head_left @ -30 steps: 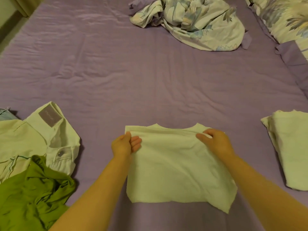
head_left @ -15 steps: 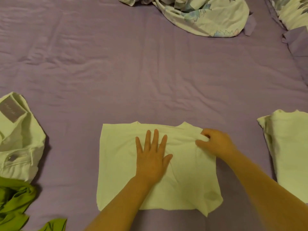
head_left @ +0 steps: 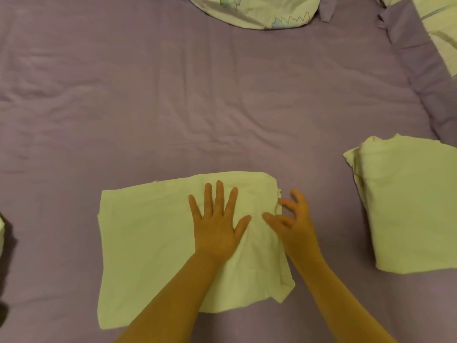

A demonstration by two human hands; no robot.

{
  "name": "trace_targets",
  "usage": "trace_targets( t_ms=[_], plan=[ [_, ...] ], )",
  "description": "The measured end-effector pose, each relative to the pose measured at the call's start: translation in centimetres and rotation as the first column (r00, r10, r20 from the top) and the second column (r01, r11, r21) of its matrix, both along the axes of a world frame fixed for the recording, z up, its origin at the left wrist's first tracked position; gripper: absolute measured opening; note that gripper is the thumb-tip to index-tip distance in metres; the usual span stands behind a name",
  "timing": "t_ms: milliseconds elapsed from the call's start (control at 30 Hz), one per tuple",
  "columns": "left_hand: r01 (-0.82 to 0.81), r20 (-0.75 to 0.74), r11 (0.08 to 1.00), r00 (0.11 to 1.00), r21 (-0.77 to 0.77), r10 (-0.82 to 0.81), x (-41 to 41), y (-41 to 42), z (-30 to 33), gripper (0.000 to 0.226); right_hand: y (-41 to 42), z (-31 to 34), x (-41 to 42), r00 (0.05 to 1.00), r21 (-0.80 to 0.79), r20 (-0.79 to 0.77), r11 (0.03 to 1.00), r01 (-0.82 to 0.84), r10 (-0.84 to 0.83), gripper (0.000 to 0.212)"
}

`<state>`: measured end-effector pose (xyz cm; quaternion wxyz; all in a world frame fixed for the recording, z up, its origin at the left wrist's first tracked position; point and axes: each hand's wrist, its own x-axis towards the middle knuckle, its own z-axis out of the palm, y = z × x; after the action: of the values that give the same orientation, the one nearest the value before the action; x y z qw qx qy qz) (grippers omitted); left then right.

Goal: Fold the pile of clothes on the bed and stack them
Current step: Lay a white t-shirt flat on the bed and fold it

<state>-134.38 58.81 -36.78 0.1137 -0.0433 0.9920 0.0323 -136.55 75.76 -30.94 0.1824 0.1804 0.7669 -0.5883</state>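
1. A pale yellow-white folded garment (head_left: 148,243) lies flat on the purple bed sheet (head_left: 173,95), in the near middle of the view.
2. The left hand (head_left: 217,226) rests palm down on the garment's right half, fingers straight and spread, pressing the cloth flat.
3. The right hand (head_left: 294,224) sits at the garment's right edge, fingers loosely bent and apart; its fingertips touch the folded edge, but nothing is clearly pinched or held.
4. A second folded pale garment (head_left: 408,206) lies to the right, well apart from the first.
5. A crumpled floral-print bedcover (head_left: 259,11) is at the far edge, and a floral pillow with a purple border (head_left: 420,58) is at the top right.
6. No label, brand or writing can be read on any cloth.
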Motion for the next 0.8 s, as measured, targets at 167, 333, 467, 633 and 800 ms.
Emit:
trace_targets(
  t_ms=[167,333,467,633,800],
  plan=[
    [-0.017,0.018,1.000,1.000,0.003,0.017,0.3,0.4,0.8,0.075,-0.2,-0.3,8.1,0.989,0.119,0.109,0.987,-0.109,0.096,0.079],
    [0.075,-0.080,0.989,0.995,0.130,-0.065,4.8,1.3,2.1,0.069,1.7,0.2,9.5,0.995,0.235,0.079,0.969,-0.077,0.060,0.051],
    [0.103,-0.055,0.989,0.994,0.109,-0.097,9.4,1.7,2.0,0.070,3.6,-0.1,9.9,0.991,0.312,0.096,0.942,-0.124,0.098,0.046],
    [0.044,-0.032,0.991,0.999,0.127,-0.040,10.7,2.9,2.2,0.070,3.7,-0.3,10.4,0.996,0.416,0.048,0.905,-0.094,0.081,0.039],
    [0.128,-0.054,0.988,0.991,0.091,-0.123,8.4,4.7,1.8,0.066,2.3,-0.4,8.6,0.993,0.368,0.041,0.922,-0.118,0.111,0.040]
  ],
)
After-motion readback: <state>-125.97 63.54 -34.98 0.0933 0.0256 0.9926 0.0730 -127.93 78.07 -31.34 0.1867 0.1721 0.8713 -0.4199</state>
